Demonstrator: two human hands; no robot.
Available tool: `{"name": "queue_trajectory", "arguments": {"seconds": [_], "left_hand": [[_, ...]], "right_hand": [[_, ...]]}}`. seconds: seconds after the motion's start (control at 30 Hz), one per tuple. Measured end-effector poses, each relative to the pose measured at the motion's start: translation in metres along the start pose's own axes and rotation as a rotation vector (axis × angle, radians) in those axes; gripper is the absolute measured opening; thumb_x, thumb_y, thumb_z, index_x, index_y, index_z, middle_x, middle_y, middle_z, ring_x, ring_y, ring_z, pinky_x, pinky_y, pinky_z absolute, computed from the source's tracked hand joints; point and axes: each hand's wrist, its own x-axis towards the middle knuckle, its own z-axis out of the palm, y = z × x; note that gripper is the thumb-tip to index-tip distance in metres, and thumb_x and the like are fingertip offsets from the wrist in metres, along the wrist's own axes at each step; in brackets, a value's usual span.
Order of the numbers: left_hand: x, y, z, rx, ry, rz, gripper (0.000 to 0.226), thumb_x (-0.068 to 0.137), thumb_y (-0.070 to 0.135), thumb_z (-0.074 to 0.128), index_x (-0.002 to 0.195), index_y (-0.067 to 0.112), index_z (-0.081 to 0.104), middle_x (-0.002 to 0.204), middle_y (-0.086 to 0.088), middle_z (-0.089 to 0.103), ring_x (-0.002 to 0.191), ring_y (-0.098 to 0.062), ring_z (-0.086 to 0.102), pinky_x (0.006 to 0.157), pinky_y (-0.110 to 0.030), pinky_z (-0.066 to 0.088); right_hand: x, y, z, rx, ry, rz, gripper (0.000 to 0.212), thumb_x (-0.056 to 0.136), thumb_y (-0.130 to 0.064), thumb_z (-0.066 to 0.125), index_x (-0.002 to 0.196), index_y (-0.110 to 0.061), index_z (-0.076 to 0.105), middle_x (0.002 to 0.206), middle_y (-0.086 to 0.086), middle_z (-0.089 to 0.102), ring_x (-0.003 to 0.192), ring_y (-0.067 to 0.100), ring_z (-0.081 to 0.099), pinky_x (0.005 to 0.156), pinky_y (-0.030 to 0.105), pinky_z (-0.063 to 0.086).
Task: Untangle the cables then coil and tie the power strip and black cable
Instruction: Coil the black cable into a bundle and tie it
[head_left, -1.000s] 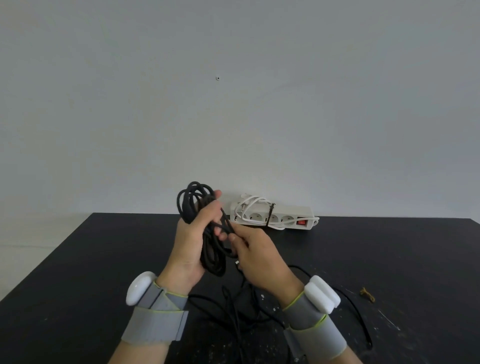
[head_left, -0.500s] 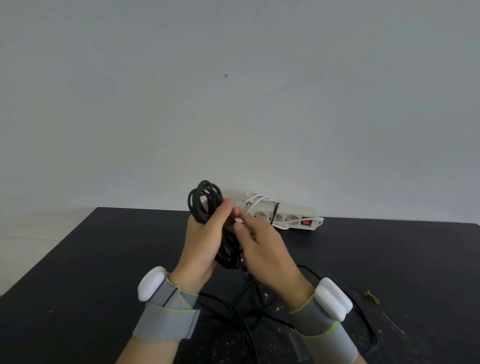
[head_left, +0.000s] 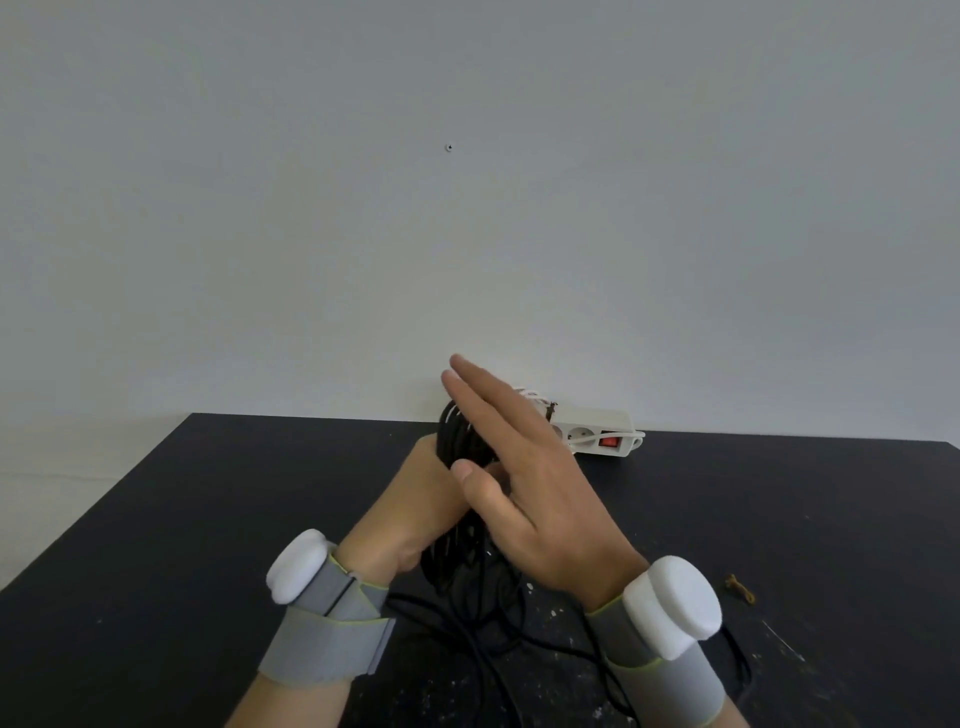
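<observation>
A person's left hand (head_left: 415, 512) is wrapped around a bundle of thin black rubber cable (head_left: 458, 439), holding the coil upright above a matte black table (head_left: 208, 519). The cable's loose tail lies in loops on the table below the wrists. The right hand (head_left: 540, 499), which half a second ago pinched a strand at the top of the coil, now has its fingers straight and spread across the coil's front, thumb against it. Whether a strand runs under the palm is hidden. It looks like another loop being laid on, so coiling is unfinished. By the wall, the white plastic power strip (head_left: 597, 431) sits already coiled and tied. At far right a small brown twist tie (head_left: 740, 590) lies on the table
</observation>
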Motion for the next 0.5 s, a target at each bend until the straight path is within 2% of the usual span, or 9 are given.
{"name": "queue_trajectory", "arguments": {"seconds": [0.17,0.27,0.33,0.37,0.4,0.47,0.5], "left_hand": [[0.001,-0.004,0.003,-0.084,0.059,-0.040,0.025,0.087,0.004,0.054,0.067,0.014,0.065,0.055,0.004,0.065,0.052,-0.006,0.061,0.046,-0.017,0.046],[0.004,-0.003,0.004,-0.295,0.131,-0.029,0.018,0.088,0.015,0.062,0.073,0.010,0.072,0.069,-0.018,0.066,0.064,-0.022,0.063,0.053,-0.023,0.051],[0.008,-0.003,-0.001,-0.475,0.269,-0.007,0.022,0.087,0.018,0.064,0.067,0.014,0.072,0.059,-0.008,0.062,0.053,-0.017,0.060,0.050,-0.025,0.049],[0.011,-0.002,-0.005,-0.545,0.328,0.027,0.023,0.088,0.018,0.064,0.065,0.016,0.067,0.053,-0.001,0.055,0.045,-0.013,0.053,0.047,-0.024,0.046],[0.013,-0.001,-0.011,-0.609,0.379,0.066,0.022,0.089,0.017,0.062,0.067,0.017,0.063,0.051,0.003,0.049,0.041,-0.010,0.046,0.045,-0.024,0.044],[0.015,0.000,-0.025,-0.709,0.471,0.133,0.018,0.092,0.015,0.058,0.074,0.016,0.056,0.053,0.006,0.043,0.040,-0.007,0.039,0.043,-0.022,0.042],[0.015,0.000,-0.033,-0.737,0.507,0.154,0.017,0.093,0.015,0.057,0.077,0.017,0.056,0.054,0.007,0.043,0.040,-0.006,0.038,0.042,-0.021,0.041]], "right_hand": [[0.000,0.005,0.003,0.094,-0.009,0.122,0.055,0.093,-0.038,0.038,0.146,-0.022,0.036,0.152,-0.009,0.035,0.142,0.003,0.023,0.117,0.034,0.024],[0.001,0.009,0.007,0.352,-0.038,0.280,0.073,0.087,-0.049,0.039,0.151,-0.029,0.009,0.159,-0.012,0.017,0.142,0.001,0.021,0.119,0.036,0.021],[0.001,0.015,0.010,0.487,-0.181,0.449,0.090,0.084,-0.051,0.052,0.151,-0.027,-0.004,0.159,-0.006,0.019,0.141,0.009,0.025,0.118,0.040,0.024],[-0.001,0.020,0.010,0.492,-0.303,0.490,0.093,0.085,-0.044,0.060,0.152,-0.021,-0.001,0.154,0.000,0.031,0.139,0.013,0.032,0.116,0.039,0.027],[-0.003,0.025,0.009,0.478,-0.435,0.494,0.086,0.087,-0.033,0.065,0.152,-0.015,0.011,0.145,0.005,0.045,0.133,0.015,0.043,0.113,0.037,0.033],[-0.007,0.029,0.007,0.435,-0.621,0.457,0.055,0.086,-0.016,0.068,0.135,-0.008,0.044,0.120,0.013,0.066,0.110,0.016,0.061,0.104,0.035,0.044],[-0.007,0.030,0.006,0.411,-0.649,0.439,0.039,0.087,-0.011,0.067,0.124,-0.007,0.054,0.108,0.015,0.070,0.098,0.016,0.064,0.097,0.035,0.047]]}}
